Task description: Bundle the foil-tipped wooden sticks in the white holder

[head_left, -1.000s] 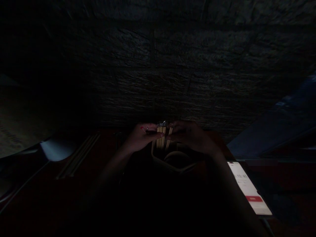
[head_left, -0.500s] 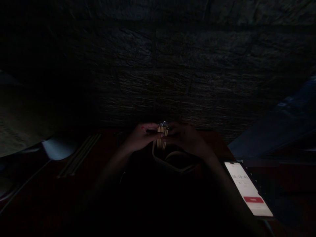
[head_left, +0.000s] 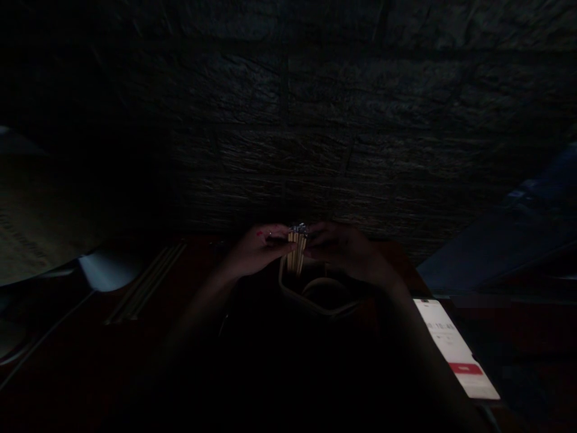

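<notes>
A bundle of thin pale sticks with shiny tips stands nearly upright in the middle of the dim view. My left hand grips it from the left, thumb across the front and fingers behind. From the right, the curled fingers and thumb of my right hand close against the bundle's side; darkness hides exactly where they touch. Just below the hands is a dark open container with a pale rim, and a curved edge shows inside it. The lower ends of the sticks reach down inside its rim.
Several long thin sticks lie on the dark reddish table at left. Beside them are a pale cone-shaped object and a cable. A lit phone lies at right, near my forearm. A rough brick wall rises behind.
My right hand has shifted slightly to the right, its thumb drawn back from the front of the bundle. The tops of the sticks have moved a little. My left hand keeps its grip.
</notes>
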Action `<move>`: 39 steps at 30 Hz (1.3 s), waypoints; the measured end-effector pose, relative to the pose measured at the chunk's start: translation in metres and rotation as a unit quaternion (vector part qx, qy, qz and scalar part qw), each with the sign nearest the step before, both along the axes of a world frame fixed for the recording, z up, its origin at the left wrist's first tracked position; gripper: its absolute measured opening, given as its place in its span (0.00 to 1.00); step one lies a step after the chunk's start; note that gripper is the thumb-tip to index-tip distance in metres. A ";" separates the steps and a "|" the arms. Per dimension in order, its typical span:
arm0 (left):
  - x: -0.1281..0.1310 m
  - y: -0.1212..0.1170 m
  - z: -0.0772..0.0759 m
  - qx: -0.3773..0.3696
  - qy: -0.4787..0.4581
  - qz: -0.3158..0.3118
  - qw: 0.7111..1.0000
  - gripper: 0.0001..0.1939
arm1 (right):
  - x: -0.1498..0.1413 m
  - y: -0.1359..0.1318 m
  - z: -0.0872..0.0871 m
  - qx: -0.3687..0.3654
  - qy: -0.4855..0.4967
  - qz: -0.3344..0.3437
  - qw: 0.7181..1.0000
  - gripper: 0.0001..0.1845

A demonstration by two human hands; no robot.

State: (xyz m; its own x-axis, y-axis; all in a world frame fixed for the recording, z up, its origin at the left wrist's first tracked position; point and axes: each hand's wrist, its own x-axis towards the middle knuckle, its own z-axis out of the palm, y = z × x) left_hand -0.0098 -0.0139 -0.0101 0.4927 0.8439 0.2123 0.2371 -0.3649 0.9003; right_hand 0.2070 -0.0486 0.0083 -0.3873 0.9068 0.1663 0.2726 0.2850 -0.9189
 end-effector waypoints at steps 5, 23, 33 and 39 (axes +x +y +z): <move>0.002 -0.001 -0.002 0.005 -0.013 -0.009 1.000 0.10 | -0.002 0.004 -0.006 0.022 -0.011 -0.010 1.000 0.16; -0.001 -0.002 0.001 0.005 -0.008 -0.010 1.000 0.11 | -0.010 0.005 -0.007 0.043 0.000 -0.018 0.999 0.09; 0.003 -0.003 0.002 -0.016 -0.002 -0.006 1.000 0.13 | -0.007 0.008 -0.011 0.065 -0.032 -0.048 0.996 0.07; 0.005 -0.003 0.000 -0.014 -0.006 -0.015 1.000 0.13 | -0.004 0.007 -0.010 0.010 0.010 -0.019 1.000 0.11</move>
State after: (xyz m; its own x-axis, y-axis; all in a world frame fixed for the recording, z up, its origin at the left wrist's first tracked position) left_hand -0.0046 -0.0167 -0.0105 0.5147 0.8350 0.1945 0.2151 -0.3454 0.9135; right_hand 0.2035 -0.0414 -0.0018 -0.3498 0.9171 0.1914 0.2658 0.2930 -0.9184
